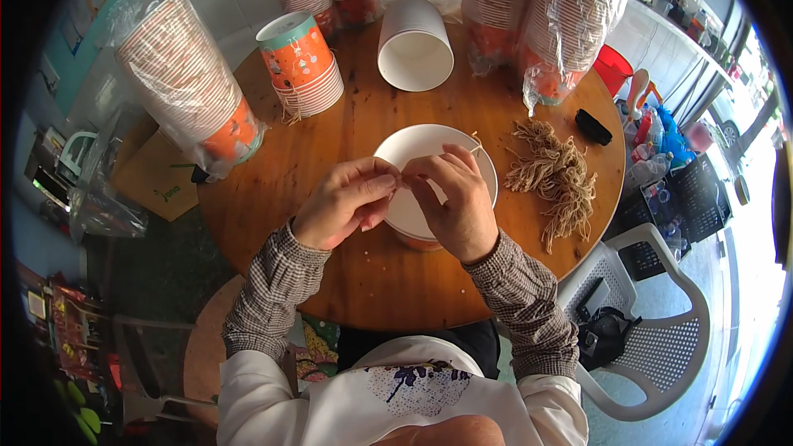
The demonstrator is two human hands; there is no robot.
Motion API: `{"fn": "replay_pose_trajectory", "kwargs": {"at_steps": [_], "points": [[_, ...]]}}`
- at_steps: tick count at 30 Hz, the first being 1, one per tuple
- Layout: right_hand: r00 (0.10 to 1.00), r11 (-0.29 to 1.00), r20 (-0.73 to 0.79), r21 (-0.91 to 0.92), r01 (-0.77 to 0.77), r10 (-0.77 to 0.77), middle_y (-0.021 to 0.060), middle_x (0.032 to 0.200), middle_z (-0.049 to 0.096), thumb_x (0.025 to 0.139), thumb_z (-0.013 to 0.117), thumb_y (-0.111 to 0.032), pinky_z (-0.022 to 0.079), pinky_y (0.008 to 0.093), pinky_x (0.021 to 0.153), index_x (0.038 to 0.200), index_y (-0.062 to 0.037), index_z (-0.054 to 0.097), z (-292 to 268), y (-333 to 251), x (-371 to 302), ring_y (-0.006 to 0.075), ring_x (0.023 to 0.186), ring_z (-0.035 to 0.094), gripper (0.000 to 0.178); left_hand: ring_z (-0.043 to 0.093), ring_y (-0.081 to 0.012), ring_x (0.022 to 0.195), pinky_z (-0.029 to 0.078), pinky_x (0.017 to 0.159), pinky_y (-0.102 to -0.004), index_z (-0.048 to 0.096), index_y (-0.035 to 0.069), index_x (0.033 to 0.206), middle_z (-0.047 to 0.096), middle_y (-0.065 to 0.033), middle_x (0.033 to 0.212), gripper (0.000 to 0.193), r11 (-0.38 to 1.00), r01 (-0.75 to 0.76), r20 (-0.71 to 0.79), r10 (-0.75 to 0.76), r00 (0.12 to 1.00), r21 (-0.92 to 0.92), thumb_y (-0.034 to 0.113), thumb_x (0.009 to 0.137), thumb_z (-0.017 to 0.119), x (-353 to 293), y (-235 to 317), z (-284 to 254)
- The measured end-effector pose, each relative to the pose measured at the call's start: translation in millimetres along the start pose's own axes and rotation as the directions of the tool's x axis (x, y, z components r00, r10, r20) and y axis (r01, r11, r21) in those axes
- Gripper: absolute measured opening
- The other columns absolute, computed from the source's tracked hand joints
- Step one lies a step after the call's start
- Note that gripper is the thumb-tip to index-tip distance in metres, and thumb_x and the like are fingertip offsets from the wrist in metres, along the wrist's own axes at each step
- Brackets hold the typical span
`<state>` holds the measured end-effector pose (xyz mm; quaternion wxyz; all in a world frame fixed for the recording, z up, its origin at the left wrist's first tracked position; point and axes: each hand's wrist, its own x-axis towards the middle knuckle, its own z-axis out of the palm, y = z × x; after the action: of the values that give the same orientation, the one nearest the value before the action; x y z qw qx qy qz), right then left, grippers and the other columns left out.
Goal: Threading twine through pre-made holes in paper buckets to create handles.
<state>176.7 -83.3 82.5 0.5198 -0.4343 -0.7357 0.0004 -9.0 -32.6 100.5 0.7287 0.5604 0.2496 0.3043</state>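
A white-lined paper bucket stands mouth up on the round table in front of me, with orange showing low on its outer wall. Over its left side, my left hand is closed in a pinch. My right hand reaches across the bucket's mouth, its thumb and forefinger pinched against the left fingertips. What the fingers hold is too small to make out. A bit of twine shows at the bucket's right rim. Right of the bucket lies a loose bundle of tan twine strands.
Plastic-wrapped bucket stacks stand at the left and back right of the wooden table. A short orange stack, a bucket on its side and a black object lie beyond. A white chair is right.
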Motion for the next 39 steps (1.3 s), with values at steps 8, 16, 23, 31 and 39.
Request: {"fn": "replay_pose_trajectory", "kwargs": {"at_steps": [8,16,23,31,39], "points": [[1.000,1.000,-0.026,0.020,0.005,-0.005,0.0023,0.079,0.066,0.082,0.067,-0.007,0.040,0.0458,0.099,0.096,-0.0095,0.062,-3,-10,0,0.0210,0.079,0.065,0.015,0.046,-0.0056,0.055,0.033,0.047,-0.0204,0.062,0.002,0.103,0.057,0.0005,0.079,0.019,0.977,0.061,0.000,-0.062,0.998,-0.207,0.018,0.096,0.058,1,-4,-4],[1.000,1.000,-0.014,0.004,0.005,-0.005,0.0021,0.079,0.067,0.082,0.067,-0.003,0.042,0.0448,0.098,0.093,-0.0092,0.062,-3,-3,-1,0.0203,0.076,0.066,0.014,0.052,-0.0070,0.059,0.041,0.053,-0.0195,0.061,0.000,0.101,0.060,-0.0013,0.081,0.015,0.999,-0.034,-0.069,0.032,0.997,-0.026,0.012,0.094,0.060,-2,-7,0],[0.998,0.997,-0.018,0.063,-0.054,0.055,0.0052,0.080,0.067,0.081,0.067,-0.003,0.043,0.0437,0.097,0.088,-0.0068,0.063,-5,-4,-3,0.0248,0.076,0.066,0.009,0.055,-0.0063,0.063,0.045,0.055,-0.0203,0.056,-0.001,0.100,0.059,-0.0018,0.077,0.010,0.935,-0.155,-0.123,0.202,0.972,0.319,0.009,0.096,0.055,-10,-11,3],[0.993,0.996,0.086,0.040,-0.078,0.074,0.0064,0.086,0.067,0.078,0.069,-0.002,0.047,0.0384,0.090,0.086,-0.0032,0.064,-7,-6,-2,0.0267,0.086,0.064,0.009,0.055,-0.0071,0.062,0.044,0.054,-0.0209,0.047,0.003,0.101,0.055,-0.0030,0.083,0.011,0.908,-0.344,-0.176,0.389,0.904,0.241,0.014,0.101,0.046,-12,-19,9],[0.997,0.995,0.036,0.080,-0.064,0.061,0.0072,0.082,0.065,0.077,0.067,-0.001,0.047,0.0376,0.081,0.081,-0.0053,0.060,-9,-2,-3,0.0292,0.083,0.063,0.009,0.049,-0.0070,0.058,0.041,0.052,-0.0202,0.045,0.004,0.101,0.051,-0.0011,0.077,0.013,0.931,-0.324,-0.254,0.359,0.898,0.167,0.018,0.103,0.044,-15,-36,1]]}}
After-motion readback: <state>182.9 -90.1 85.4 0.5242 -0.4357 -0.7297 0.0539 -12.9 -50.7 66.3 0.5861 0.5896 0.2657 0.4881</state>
